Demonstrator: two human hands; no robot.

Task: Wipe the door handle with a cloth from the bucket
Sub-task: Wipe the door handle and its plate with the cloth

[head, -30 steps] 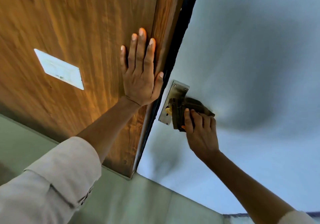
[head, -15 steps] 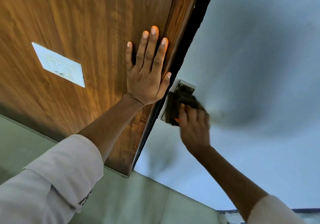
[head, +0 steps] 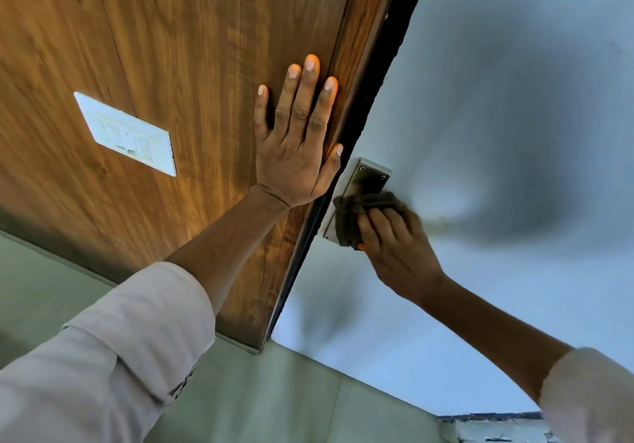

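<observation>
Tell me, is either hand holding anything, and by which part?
The right hand holds a dark cloth, bunched under its fingers and pressed on the door handle plate. The left hand holds nothing; it lies flat on the wooden panel.

Warm brown wood-grain wall panel (head: 164, 48); white rectangular switch plate (head: 125, 134); pale blue-grey smooth door (head: 497, 99); brushed silver metal handle plate (head: 363, 178); dark olive-brown crumpled cloth (head: 350, 216); off-white sleeve (head: 113, 363).

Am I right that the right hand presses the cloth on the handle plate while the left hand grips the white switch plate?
Not quite. In the head view the left hand lies flat on the wooden panel, apart from the switch plate. The right hand does press the cloth on the handle plate.
</observation>
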